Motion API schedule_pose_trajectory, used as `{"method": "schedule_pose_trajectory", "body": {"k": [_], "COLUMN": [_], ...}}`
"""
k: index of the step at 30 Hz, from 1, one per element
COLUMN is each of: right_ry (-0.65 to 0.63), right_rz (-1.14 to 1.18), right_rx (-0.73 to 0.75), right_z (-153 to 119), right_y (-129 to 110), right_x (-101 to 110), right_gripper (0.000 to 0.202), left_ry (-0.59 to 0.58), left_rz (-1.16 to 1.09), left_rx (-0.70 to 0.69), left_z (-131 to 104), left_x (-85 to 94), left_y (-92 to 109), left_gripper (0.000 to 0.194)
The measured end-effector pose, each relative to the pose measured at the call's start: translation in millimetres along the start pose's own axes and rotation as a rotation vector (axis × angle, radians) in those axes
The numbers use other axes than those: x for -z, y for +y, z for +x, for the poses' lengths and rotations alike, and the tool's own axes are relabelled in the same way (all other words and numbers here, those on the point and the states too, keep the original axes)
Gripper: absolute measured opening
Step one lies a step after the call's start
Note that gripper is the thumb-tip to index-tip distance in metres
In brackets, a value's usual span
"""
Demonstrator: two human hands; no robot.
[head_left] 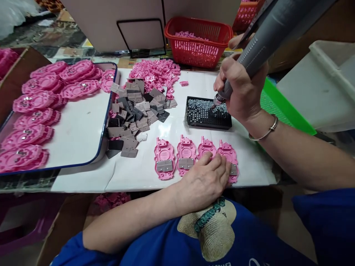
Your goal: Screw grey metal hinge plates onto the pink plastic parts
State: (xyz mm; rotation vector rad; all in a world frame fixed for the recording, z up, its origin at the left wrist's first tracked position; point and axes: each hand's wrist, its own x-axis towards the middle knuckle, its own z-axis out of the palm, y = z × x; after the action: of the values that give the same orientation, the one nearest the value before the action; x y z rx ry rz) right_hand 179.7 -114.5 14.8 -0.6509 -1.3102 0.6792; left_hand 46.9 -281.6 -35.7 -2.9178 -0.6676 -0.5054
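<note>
Right hand (241, 83), upper right of frame: fingers closed around driver (253, 51), its tip down at the screws (203, 104) in black tray (209, 120), right of centre. Left hand (206, 179), lower centre: laid over the two right-hand shells of a row of four pink shells (164, 151); I cannot tell whether it grips them. Grey plates (164, 165) sit on the shells. Loose plates (129, 142) lie left of centre, against white tray (80, 129) with stacked shells (36, 99). Red basket (194, 51): top centre.

blue shirt (155, 247) | straw-hat print (217, 236), green band (209, 216) | white lettering (227, 263) | silver bangle (273, 126), right wrist (253, 123)
</note>
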Motion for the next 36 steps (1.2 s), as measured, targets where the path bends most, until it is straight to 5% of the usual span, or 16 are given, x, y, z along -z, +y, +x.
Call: {"method": "schedule_pose_trajectory", "body": {"k": [26,36], "right_ry": [-0.009,0.001], "right_rz": [0.015,-0.106], "right_rx": [0.047,-0.009], "right_z": [-3,0], "right_y": [15,17], "right_x": [4,6], "right_gripper": [0.031,0.044], "left_ry": [0.006,-0.006], "left_rz": [-0.016,-0.019], "left_rx": [0.003,0.006], "left_z": [0,1], "left_x": [-3.8,-1.2], "left_y": [1,0], "left_gripper": [0.042,0.041]}}
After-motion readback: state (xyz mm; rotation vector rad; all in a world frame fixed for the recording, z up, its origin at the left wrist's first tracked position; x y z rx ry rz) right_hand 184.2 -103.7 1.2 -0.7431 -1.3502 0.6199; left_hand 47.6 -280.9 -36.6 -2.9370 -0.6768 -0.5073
